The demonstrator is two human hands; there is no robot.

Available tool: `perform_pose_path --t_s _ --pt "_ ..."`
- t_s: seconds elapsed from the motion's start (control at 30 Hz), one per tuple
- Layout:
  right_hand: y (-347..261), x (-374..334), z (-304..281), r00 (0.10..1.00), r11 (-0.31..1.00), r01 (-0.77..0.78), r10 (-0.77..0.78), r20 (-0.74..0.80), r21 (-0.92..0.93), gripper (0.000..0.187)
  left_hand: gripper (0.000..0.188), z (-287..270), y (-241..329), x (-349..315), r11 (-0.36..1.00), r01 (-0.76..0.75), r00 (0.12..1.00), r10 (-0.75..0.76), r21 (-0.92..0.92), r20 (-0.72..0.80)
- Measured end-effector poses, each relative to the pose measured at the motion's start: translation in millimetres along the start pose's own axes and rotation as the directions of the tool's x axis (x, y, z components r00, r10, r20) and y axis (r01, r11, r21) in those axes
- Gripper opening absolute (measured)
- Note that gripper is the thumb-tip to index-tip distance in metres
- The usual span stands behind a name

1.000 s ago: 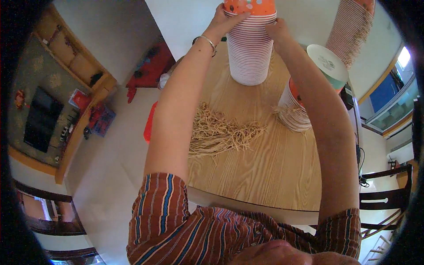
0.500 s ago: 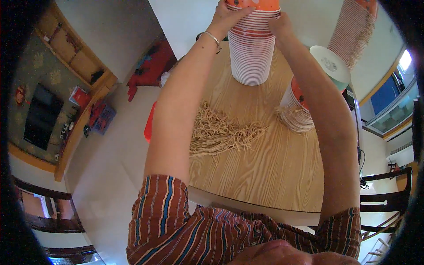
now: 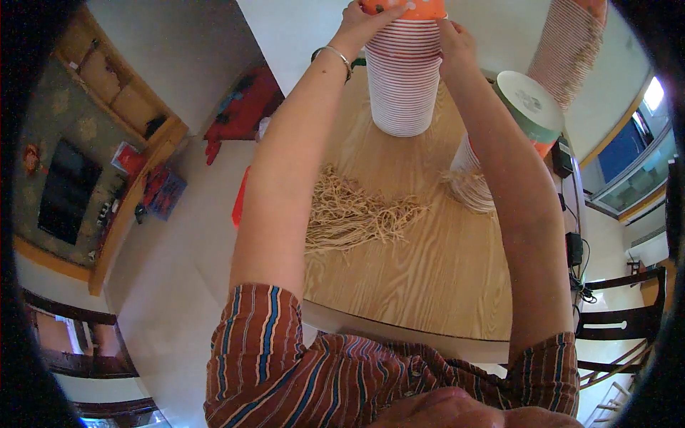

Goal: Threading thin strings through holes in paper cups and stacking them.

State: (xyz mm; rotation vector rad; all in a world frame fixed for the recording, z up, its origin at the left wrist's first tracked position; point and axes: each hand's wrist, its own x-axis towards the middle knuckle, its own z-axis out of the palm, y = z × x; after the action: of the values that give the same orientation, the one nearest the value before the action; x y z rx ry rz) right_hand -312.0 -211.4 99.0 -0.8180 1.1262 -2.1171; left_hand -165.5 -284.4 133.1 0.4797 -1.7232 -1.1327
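Note:
A tall stack of nested white paper tubs (image 3: 404,93) stands upright on the wooden table, its top one showing an orange printed side. My left hand (image 3: 365,27) is closed around the upper left of the stack, thumb laid across the orange part. Against the upper right side, my right hand (image 3: 455,46) grips the rims, with some of its fingers hidden. Both forearms reach far forward over the table. A loose bundle of tan paper cords (image 3: 357,214) lies between them, partly behind my left forearm.
Partly behind my right forearm, a shorter tub stack (image 3: 474,182) has tan cord around it. Beyond it are a green-and-white round container (image 3: 529,107) and another long stack (image 3: 569,46) with cords. Black adapters (image 3: 574,250) and cables line the table's right edge, near a dark chair (image 3: 621,321).
My right hand and forearm have shifted slightly left, uncovering more of the green-and-white container. My right fingers have changed position on the rims. Both hands stay at the stack's top.

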Motion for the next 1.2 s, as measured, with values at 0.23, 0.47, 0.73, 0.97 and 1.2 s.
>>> perform_pose_path --t_s 0.23,0.47,0.73,0.97,1.2 --pt "13 20 1 0.992 0.994 0.064 -0.073 -0.101 -0.086 0.053 0.060 4 10 -7 0.996 -0.030 0.997 0.036 0.082 -0.075" --pt "12 29 -3 0.981 0.982 0.096 -0.121 0.149 0.163 0.053 0.064 2 15 0 0.995 0.046 0.991 -0.034 0.092 -0.131" --pt "-15 11 20 0.985 0.985 0.161 -0.164 0.059 0.055 0.062 0.063 -12 16 14 0.989 -0.136 0.989 0.140 0.057 -0.056" --pt "-30 10 26 0.976 0.976 0.207 -0.210 0.049 0.070 0.061 0.072 -1 51 -7 0.992 -0.088 0.977 0.103 0.086 -0.187" --pt "-50 12 25 0.955 0.985 0.059 -0.104 0.279 0.164 0.054 0.068 -12 57 4 0.977 -0.209 0.975 0.211 0.042 -0.068"
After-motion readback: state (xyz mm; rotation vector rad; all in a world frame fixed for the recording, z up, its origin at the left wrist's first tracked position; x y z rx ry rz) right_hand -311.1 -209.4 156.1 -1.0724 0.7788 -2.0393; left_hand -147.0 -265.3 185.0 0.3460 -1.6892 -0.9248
